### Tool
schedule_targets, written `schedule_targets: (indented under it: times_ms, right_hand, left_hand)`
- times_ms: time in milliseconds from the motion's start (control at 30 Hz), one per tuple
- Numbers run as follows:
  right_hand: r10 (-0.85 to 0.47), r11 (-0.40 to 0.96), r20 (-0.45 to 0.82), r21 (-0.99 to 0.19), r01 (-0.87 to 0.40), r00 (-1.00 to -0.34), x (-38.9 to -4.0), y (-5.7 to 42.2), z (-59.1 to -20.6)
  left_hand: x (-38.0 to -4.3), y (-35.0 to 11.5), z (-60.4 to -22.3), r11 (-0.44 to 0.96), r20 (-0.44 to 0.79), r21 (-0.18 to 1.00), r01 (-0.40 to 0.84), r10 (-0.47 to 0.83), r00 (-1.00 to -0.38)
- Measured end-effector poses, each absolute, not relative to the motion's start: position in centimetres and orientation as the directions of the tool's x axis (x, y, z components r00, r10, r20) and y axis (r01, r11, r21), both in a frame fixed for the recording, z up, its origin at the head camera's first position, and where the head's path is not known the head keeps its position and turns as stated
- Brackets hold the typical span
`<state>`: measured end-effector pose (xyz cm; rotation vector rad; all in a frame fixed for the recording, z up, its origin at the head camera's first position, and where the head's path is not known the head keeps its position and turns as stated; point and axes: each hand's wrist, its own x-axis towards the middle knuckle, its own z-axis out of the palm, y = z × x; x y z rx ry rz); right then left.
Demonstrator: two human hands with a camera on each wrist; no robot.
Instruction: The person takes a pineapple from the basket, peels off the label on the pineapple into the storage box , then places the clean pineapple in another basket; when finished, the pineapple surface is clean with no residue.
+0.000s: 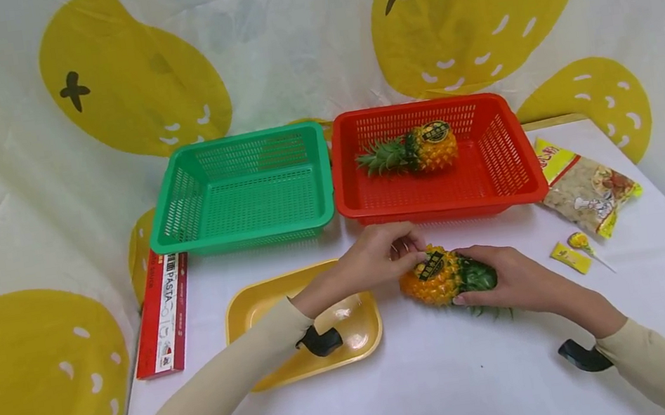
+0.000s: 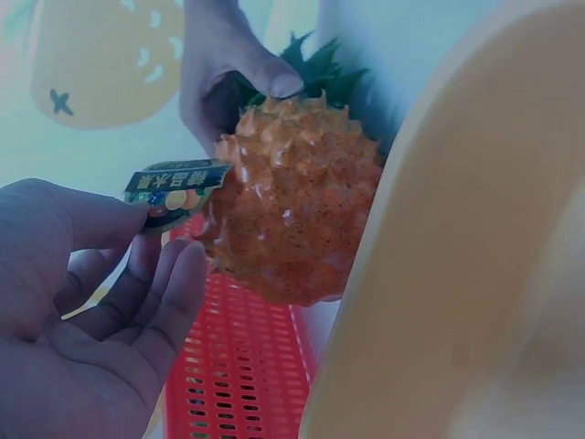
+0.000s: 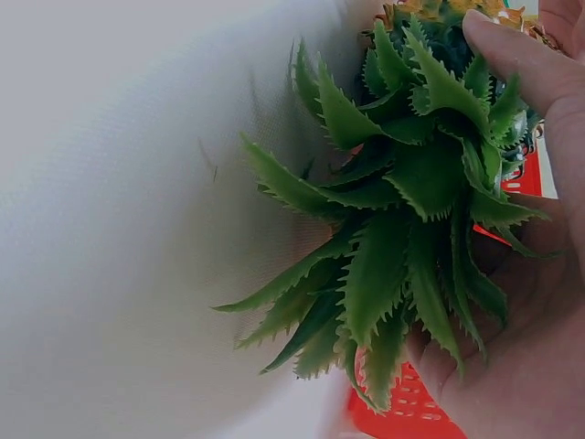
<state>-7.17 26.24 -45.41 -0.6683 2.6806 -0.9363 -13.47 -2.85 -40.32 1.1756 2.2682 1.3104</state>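
A toy-like pineapple (image 1: 430, 293) lies on the white table with its crown turned to the right. Around the crown end my right hand (image 1: 517, 275) grips it, the thumb on the near side; long toothed green leaves (image 3: 402, 229) hang below the palm in the right wrist view. My left hand (image 1: 380, 256) pinches the edge of a dark label sticker (image 2: 178, 190) between thumb and index finger. That label stands partly away from the fruit's orange skin (image 2: 297, 201), its far edge still touching. A second pineapple (image 1: 435, 147) with a label lies in the red basket (image 1: 447, 205).
Left of the red basket stands a green basket (image 1: 247, 237). Below my left forearm sits a yellow tray (image 1: 376, 332). A red pasta box (image 1: 159, 317) lies at the left edge. To the right are a food bag (image 1: 592, 192), a yellow packet (image 1: 571, 258) and a lollipop (image 1: 580, 241).
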Motion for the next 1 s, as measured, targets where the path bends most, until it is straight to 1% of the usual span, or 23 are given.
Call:
schedule_targets:
  times_ms: [300,500,733,1000]
  right_hand:
    - [-0.486,0.690,-0.068,-0.641,-0.335,-0.871,-7.1,26.2,-45.4]
    - [-0.476,0.696,-0.078,-0.642,-0.321,-0.876,-7.1,26.2,-45.4]
    - [-0.481,0.692,-0.076,-0.644,-0.326,-0.873,-7.1,26.2,-45.4]
    - [-0.480,0.691,-0.085,-0.649,-0.317,-0.873,-7.0,26.1,-45.5]
  left_hand:
    - [-13.2,-5.3,-39.4,0.259,0.128,0.870,0.419,0.702,-0.701]
    - [-13.5,-7.4,-39.6,0.264,0.069,0.905,0.334,0.683,-0.727]
    - [-13.4,-9.1,-40.2,0.288,0.053,0.897,0.334,0.682,-0.729]
    - [-13.1,-11.3,-40.1,0.355,0.015,0.870,0.341,0.672,-0.740]
